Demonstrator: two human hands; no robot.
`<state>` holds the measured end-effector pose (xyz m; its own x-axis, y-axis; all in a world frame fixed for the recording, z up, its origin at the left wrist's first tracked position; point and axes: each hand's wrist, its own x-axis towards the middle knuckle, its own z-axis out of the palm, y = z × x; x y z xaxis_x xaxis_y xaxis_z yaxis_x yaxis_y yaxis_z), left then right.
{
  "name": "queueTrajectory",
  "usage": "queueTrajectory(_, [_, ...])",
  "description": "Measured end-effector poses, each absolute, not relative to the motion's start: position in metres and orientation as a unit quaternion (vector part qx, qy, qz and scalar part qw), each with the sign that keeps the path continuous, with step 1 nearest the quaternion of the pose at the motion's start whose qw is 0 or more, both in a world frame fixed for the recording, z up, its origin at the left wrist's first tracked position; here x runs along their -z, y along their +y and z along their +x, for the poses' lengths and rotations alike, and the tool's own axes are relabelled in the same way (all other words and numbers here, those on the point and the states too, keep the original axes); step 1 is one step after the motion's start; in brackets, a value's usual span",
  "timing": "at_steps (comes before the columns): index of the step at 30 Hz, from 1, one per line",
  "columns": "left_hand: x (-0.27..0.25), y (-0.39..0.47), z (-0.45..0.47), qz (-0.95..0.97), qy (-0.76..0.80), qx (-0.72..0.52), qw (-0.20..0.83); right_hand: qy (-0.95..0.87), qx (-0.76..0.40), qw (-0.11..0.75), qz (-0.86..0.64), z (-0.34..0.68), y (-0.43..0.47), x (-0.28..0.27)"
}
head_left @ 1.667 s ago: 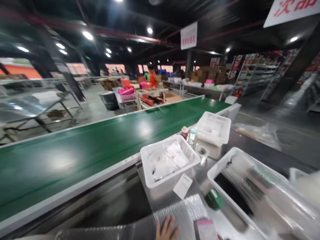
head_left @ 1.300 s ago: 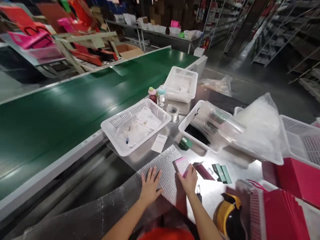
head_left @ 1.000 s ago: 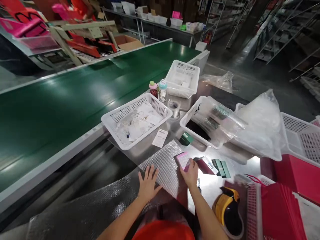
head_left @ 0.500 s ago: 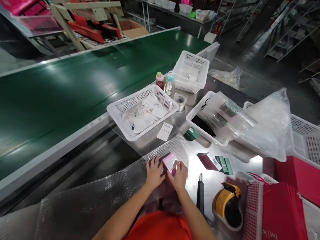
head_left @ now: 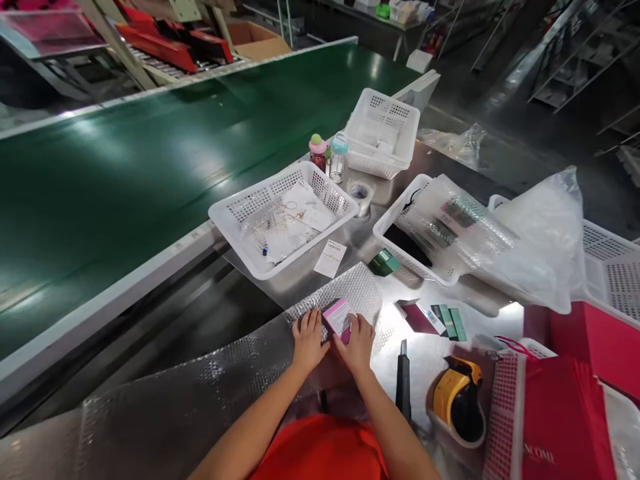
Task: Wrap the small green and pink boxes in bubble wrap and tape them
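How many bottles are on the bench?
2: the pink-topped bottle and, right of it, the blue-topped bottle, both beside the green conveyor. Others could be hidden.

person's body, as worn. left hand (head_left: 309, 343): bare, slim fingers (head_left: 305, 325), rounded tips. right hand (head_left: 359, 345): bare, of matching build. forearms (head_left: 255, 421): two, uncovered along the whole length in view, slender, tapering toward the hands. garment (head_left: 320, 450): one, bright orange-red, single colour, rounded outline, softly creased; perhaps a shirt or apron, the lower frame edge cutting it off.
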<state>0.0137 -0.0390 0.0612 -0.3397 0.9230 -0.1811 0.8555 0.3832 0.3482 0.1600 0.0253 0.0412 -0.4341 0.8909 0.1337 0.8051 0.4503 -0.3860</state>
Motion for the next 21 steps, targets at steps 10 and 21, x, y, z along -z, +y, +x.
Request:
queueTrajectory(10, [-0.064, -0.036, 0.020, 0.522, 0.819, -0.137, 0.196, -0.818, -0.168, 0.158, -0.527, 0.160, 0.018, -0.037])
queueTrajectory(21, [-0.054, -0.017, 0.021, 0.472, 0.819, -0.086, 0.315, -0.643, -0.128, 0.403, -0.639, 0.162, 0.187, -0.081])
